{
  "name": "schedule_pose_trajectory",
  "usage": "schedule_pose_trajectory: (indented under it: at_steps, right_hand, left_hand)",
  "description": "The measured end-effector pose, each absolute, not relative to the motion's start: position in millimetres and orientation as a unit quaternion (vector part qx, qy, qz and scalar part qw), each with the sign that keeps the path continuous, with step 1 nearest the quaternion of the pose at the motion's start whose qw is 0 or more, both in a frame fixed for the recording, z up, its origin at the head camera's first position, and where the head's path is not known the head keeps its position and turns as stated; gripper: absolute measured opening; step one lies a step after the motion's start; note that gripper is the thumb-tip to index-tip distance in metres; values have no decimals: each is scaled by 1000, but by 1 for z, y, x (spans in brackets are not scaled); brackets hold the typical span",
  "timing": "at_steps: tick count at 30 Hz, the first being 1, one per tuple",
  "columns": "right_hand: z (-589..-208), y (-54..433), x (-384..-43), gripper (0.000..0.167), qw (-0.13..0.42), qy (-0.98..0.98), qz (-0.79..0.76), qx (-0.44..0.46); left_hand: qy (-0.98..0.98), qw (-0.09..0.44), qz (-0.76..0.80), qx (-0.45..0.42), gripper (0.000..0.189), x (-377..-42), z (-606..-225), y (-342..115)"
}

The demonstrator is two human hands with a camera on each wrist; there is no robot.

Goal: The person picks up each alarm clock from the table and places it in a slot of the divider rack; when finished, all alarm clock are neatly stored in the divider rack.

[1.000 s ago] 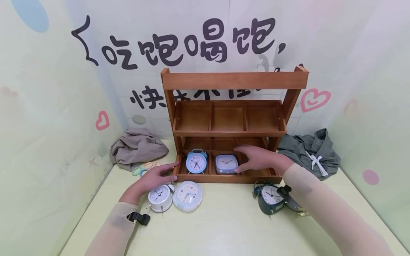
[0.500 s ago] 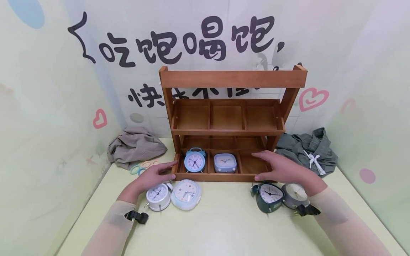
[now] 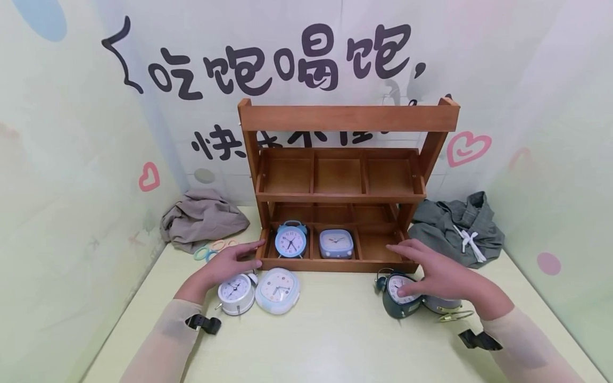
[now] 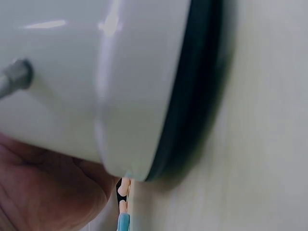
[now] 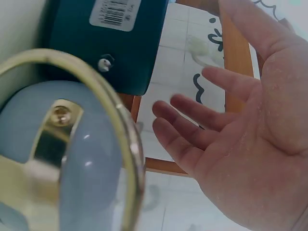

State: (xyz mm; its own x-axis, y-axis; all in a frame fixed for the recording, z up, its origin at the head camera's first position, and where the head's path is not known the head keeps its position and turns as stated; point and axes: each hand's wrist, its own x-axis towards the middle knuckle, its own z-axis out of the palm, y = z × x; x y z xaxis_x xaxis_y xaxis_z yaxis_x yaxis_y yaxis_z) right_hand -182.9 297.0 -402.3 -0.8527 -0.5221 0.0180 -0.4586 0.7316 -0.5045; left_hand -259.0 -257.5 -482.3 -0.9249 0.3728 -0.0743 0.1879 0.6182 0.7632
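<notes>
My left hand touches the left front corner of a brown wooden rack with straight fingers and thumb. Below it stands a white alarm clock, beside a pale rounded clock. In the rack's bottom row, a blue twin-bell alarm clock occupies the left compartment and a light-blue square clock the middle one. My right hand, fingers spread, hovers over a dark green clock, its thumb overlapping the dial; contact is unclear. A grey clock with a gold handle is partly hidden under that hand.
A brown cloth lies back left, with coloured scissors handles near it. At the back right is a dark grey cloth with a white tie. The rack's upper tier has three compartments. Fabric walls enclose the table.
My right hand has withdrawn from the light-blue square clock in the middle compartment and moved right and down to above the dark green clock. My left hand stays at the rack's corner.
</notes>
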Motion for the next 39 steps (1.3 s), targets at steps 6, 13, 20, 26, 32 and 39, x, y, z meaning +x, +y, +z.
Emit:
schedule_pose_trajectory:
  at_steps: [6,13,20,26,32,39]
  right_hand:
    - [-410,299,-178,106,76,928,-245,-269]
    - [-418,302,-176,107,69,923,-228,-301]
    - [-424,304,-179,102,72,925,-206,-311]
    - [-428,301,-179,98,93,927,-203,-302]
    - [-430,295,-179,98,117,930,-203,-284]
    - [-430,292,-177,102,121,930,-191,-290]
  left_hand:
    - [888,110,415,166,70,-261,-481,-258]
    - [887,109,417,167,69,-261,-481,-257]
    - [888,107,414,169,71,-261,-480,-257]
    - [886,107,417,171,70,-260,-483,-258]
    - [884,112,425,161,71,-260,-484,-260]
    - [886,114,418,162,71,-258,-481,-258]
